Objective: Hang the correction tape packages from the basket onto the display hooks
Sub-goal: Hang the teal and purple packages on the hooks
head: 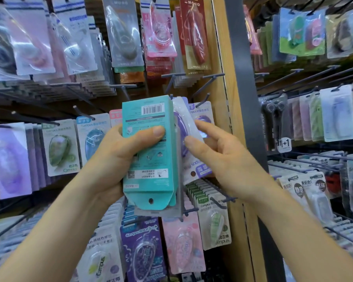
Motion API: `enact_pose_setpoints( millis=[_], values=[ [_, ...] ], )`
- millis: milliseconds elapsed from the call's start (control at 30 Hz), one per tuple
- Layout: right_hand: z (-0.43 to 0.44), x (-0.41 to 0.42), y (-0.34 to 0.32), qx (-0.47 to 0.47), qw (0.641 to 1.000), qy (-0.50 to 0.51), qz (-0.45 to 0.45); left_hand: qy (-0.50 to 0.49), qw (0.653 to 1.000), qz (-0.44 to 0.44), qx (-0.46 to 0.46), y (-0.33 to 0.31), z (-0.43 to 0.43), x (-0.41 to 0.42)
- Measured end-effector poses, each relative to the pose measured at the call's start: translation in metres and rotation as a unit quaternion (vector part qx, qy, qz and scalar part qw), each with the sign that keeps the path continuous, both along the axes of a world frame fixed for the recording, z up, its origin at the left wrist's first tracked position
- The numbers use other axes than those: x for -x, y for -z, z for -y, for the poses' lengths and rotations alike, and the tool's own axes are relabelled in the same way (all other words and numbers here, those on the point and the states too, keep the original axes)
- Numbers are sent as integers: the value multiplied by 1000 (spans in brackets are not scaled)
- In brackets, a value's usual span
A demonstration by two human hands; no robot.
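Observation:
My left hand (118, 157) grips a stack of correction tape packages upside down, backs toward me; the nearest one is a teal card (149, 159) with a barcode at its top and its hang hole at the bottom. My right hand (218, 153) pinches a purple correction tape package (183, 127) at the right side of the stack, thumb and fingers on its clear blister. Behind the stack, empty dark display hooks (208, 80) stick out from the wooden panel. The basket is out of view.
Rows of hanging correction tape packages (59, 147) fill the pegboard left, above and below. A wooden upright with a dark post (243, 98) divides this bay from another rack of hooks and packages (324, 119) on the right.

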State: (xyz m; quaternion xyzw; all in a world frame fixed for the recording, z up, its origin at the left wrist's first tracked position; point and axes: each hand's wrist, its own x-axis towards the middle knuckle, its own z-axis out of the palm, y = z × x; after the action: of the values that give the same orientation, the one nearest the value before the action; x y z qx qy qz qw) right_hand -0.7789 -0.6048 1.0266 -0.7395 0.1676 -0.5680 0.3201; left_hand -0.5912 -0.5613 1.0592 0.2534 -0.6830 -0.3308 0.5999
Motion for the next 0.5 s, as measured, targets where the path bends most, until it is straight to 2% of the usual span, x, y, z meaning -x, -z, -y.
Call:
enact_pose_setpoints(
  millis=[67,100,200,367,433,500],
  values=[
    [-8,-4,5,-25,997,-77,1,16,1000,-12,-1,3,-2,5],
    [-9,-5,7,-24,996,-78,28,19,1000,-23,-5,4,-1,7],
    [-9,-8,13,0,995,-19,95,13,998,-59,-26,7,-5,14],
    [-7,11,14,43,990,53,121,-22,999,-46,-19,9,-15,10],
    [-8,27,10,33,992,53,109,-48,998,-25,-26,9,-19,0],
    [-10,40,5,15,998,34,46,-58,998,8,-23,10,-23,-7]
  ],
)
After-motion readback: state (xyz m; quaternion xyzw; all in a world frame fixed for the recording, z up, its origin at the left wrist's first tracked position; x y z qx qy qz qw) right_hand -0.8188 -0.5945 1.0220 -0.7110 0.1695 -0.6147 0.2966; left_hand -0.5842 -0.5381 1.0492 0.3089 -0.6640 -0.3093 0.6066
